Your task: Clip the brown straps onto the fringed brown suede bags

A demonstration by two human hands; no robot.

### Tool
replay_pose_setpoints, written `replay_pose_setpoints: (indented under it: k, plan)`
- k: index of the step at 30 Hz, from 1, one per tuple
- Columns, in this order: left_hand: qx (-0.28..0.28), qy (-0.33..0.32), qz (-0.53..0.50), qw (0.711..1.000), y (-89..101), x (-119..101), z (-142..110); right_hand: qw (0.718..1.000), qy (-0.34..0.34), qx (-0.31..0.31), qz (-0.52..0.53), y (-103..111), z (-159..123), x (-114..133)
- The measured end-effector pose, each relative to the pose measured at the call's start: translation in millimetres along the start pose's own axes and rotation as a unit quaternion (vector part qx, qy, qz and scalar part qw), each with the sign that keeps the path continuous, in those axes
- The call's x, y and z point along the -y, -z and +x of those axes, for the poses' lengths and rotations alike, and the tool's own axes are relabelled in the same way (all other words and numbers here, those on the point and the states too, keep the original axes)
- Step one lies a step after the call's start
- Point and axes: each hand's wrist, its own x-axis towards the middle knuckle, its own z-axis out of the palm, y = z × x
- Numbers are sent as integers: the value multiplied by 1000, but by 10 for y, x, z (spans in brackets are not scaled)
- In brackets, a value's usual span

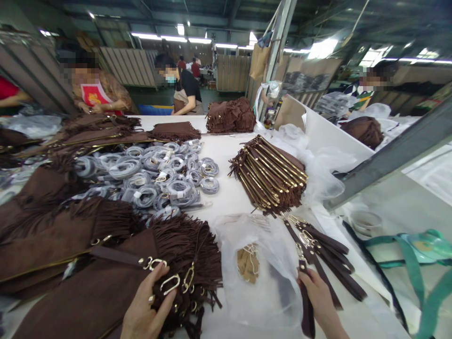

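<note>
My left hand (pixel 146 306) rests on a brown fringed suede bag (pixel 106 282) at the table's near edge, its fingers curled round the bag's gold clasp (pixel 170 284). My right hand (pixel 318 299) is closed on a dark brown leather strap (pixel 306 306) with a gold clip at its upper end. Between my hands lies a clear plastic bag (pixel 261 278) with tan tags inside. Several more brown straps (pixel 328 254) lie just beyond my right hand.
A heap of grey wrapped coils (pixel 158 176) fills the white table's (pixel 229 188) middle. A stack of brown zipped pieces (pixel 270 174) sits right of it, with fringed bags (pixel 52 221) at left. Three people work at the far side. A green strap (pixel 413 263) lies at right.
</note>
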Motion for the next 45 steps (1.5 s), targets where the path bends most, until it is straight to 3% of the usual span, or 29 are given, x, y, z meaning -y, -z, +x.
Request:
replay_pose_setpoints:
  k: [1,3,6,10,14,18,21,24,26,28,31,33,35,38,42,45]
  plan:
    - [6,8,-6,1000,14,-8,4,995,-3,12,99,16,-106,65]
    - [20,27,-19,999,42,-15,12,955,-4,33,296,46,-316,218]
    - [25,34,-30,999,62,6,20,906,11,52,420,65,-562,465]
    - [19,10,-17,1000,53,20,28,896,21,80,436,-9,-792,775]
    - [-5,-36,-5,999,68,-35,42,879,6,180,441,-202,-1041,1055]
    - [-34,-175,41,983,95,-80,66,837,-22,315,447,-461,-1262,1219]
    - [-16,-259,84,962,111,-101,87,796,-27,413,442,-687,-1356,1252]
    - [24,-231,96,968,149,-153,131,769,-10,480,422,-931,-1392,1251]
    - [62,-191,89,976,194,-202,174,776,17,498,387,-1088,-1396,1247]
    - [98,-161,78,979,241,-242,211,810,79,490,314,-1227,-1397,1239]
    - [123,-134,69,981,276,-262,226,861,262,407,155,-1403,-1417,1204]
    - [122,-124,64,983,262,-250,208,859,384,327,88,-1509,-1456,1161]
    - [120,-116,63,984,225,-230,178,851,450,264,64,-1599,-1507,1114]
    - [123,-110,66,984,160,-201,140,853,464,230,57,-1659,-1569,1071]
    - [122,-117,77,983,116,-190,125,842,451,291,54,-1622,-1568,1060]
    - [121,-122,88,981,122,-208,132,847,451,275,50,-1652,-1561,1029]
